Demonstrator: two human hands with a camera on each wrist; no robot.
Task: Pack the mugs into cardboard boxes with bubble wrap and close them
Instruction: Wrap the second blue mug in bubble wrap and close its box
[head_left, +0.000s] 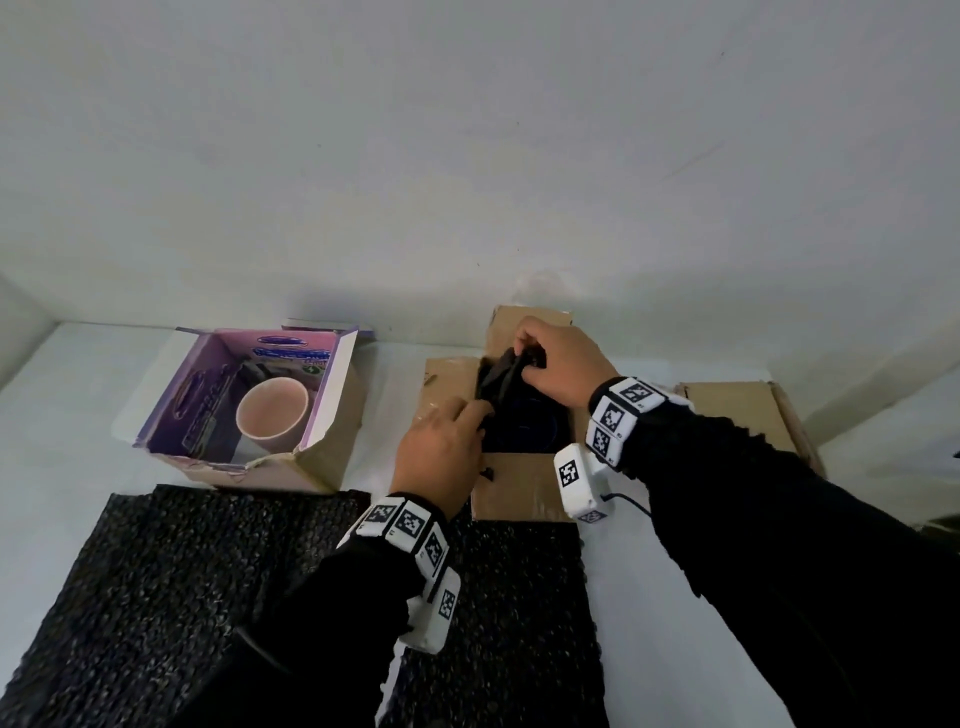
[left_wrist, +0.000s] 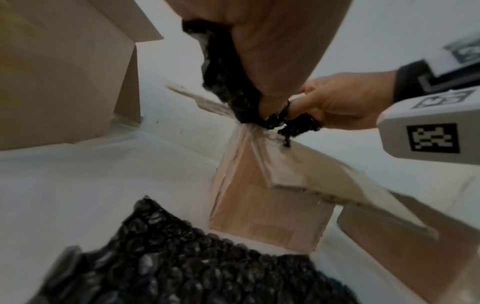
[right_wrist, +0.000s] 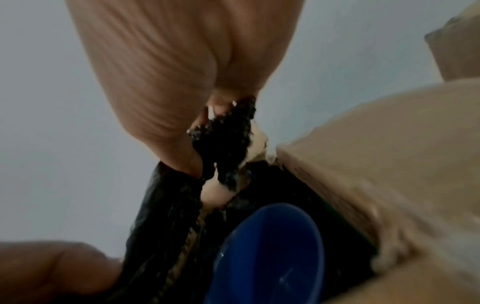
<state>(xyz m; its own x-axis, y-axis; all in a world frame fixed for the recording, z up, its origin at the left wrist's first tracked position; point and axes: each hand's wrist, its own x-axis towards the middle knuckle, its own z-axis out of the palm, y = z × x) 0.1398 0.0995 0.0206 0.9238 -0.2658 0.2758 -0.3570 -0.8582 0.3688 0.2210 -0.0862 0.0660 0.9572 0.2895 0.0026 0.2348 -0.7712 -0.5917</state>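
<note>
where the white counter (head_left: 78, 374) meets the wall, three cartons stand in a row.

item: brown cardboard box (head_left: 524, 488), centre, flaps spread open. inside it, a blue mug (right_wrist: 270, 253), mouth up, set against the black bubble wrap strip (head_left: 501, 376) that rises out of the box's left side.

item: left hand (head_left: 441, 457), at the near left edge of the box opening, fingers curled and pinching the lower part of the black bubble wrap strip. the left wrist view shows the wrap bunched against the palm.

item: right hand (head_left: 563, 364), over the far side of the same box, fingers curled and pinching the upper end of the strip. the two hands are near each other but apart, the wrap held between them.

item: purple printed carton (head_left: 332, 447), left of the brown box and apart from it, open at the top. a pink mug (head_left: 272, 415) stands upright inside, toward its right wall. dark material lies beside the mug within the carton; what it is cannot be told.

item: third cardboard box (head_left: 737, 410), right of the centre box, partly hidden behind the right forearm.

item: black bubble wrap sheets (head_left: 156, 582), spread flat on the counter's near side, in front of the cartons, under the left forearm.

item: white marker bands with black-and-white square codes (head_left: 408, 525) on both wrists, over black sleeves.
</note>
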